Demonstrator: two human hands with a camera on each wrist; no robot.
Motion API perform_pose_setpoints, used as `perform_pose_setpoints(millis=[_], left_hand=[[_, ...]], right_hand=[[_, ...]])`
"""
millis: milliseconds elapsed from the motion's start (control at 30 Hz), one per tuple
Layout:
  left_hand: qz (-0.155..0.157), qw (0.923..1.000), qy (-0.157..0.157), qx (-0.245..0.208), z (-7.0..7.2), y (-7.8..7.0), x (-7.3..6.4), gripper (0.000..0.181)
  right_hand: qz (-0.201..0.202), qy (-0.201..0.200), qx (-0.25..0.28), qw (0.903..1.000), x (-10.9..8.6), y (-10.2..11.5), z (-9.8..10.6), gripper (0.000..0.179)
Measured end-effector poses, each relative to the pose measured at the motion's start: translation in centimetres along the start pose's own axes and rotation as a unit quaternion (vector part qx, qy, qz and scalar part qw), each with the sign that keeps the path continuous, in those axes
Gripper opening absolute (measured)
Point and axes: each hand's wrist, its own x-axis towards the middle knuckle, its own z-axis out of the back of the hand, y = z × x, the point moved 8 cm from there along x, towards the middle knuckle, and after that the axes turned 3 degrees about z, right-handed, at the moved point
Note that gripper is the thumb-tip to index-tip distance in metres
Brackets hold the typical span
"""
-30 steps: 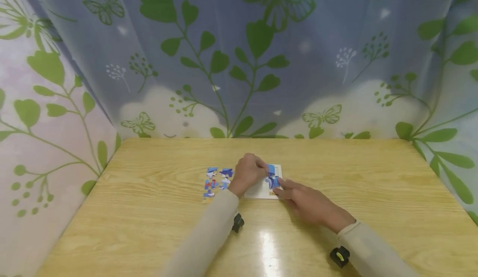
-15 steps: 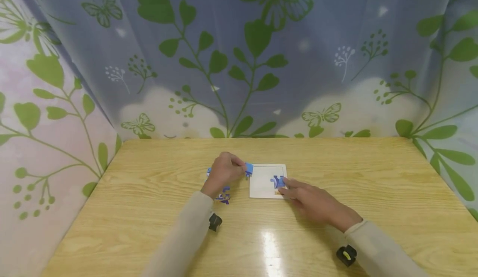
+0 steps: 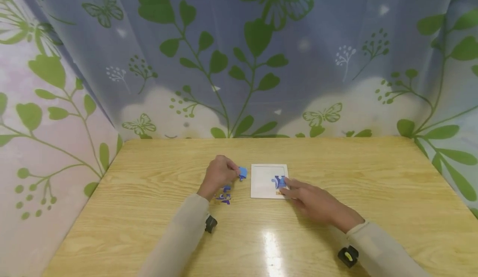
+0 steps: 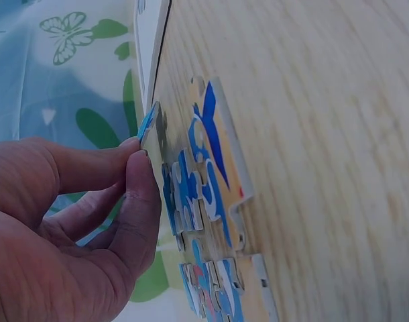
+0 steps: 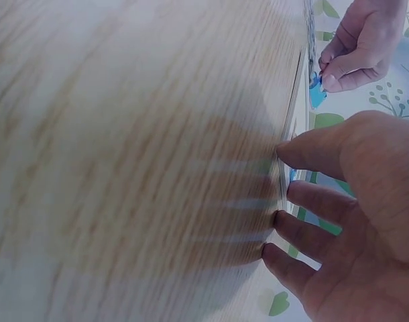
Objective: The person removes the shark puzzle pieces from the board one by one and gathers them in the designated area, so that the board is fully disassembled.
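Observation:
Between thumb and fingers my left hand (image 3: pixel 218 176) pinches a blue puzzle piece (image 3: pixel 243 172), just left of the white puzzle tray (image 3: pixel 262 185). The left wrist view shows that piece edge-on at the fingertips, close over the wood. My right hand (image 3: pixel 311 202) rests at the tray's right side. Its index finger is at a blue and purple piece (image 3: pixel 279 182) lying in the tray, and the other fingertips are along the tray's edge in the right wrist view. Loose puzzle pieces (image 4: pixel 214 154) lie below my left hand, which partly covers them in the head view.
The tray and pieces lie on a wood-grain table (image 3: pixel 149 227). A curtain (image 3: pixel 209 61) with green leaves and butterflies hangs along its back and sides. Each wrist wears a small black device, such as the right wrist camera (image 3: pixel 348 255).
My left hand has moved from over the tray to its left, taking the blue piece out with it. The tray has shifted slightly right, my right hand still at its side.

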Motion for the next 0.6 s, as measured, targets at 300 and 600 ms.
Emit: perform_pose_setpoints(millis=[300, 600], left_hand=[[-0.01, 0.9999, -0.004, 0.004, -0.61, -0.18, 0.07, 0.004], [-0.027, 0.9993, -0.013, 0.021, 0.16, -0.27, -0.04, 0.002]], right_hand=[[0.003, -0.007, -0.004, 1.0, -0.26, 0.22, 0.04, 0.035], [0.007, -0.006, 0.004, 1.0, 0.17, 0.55, -0.16, 0.036]])
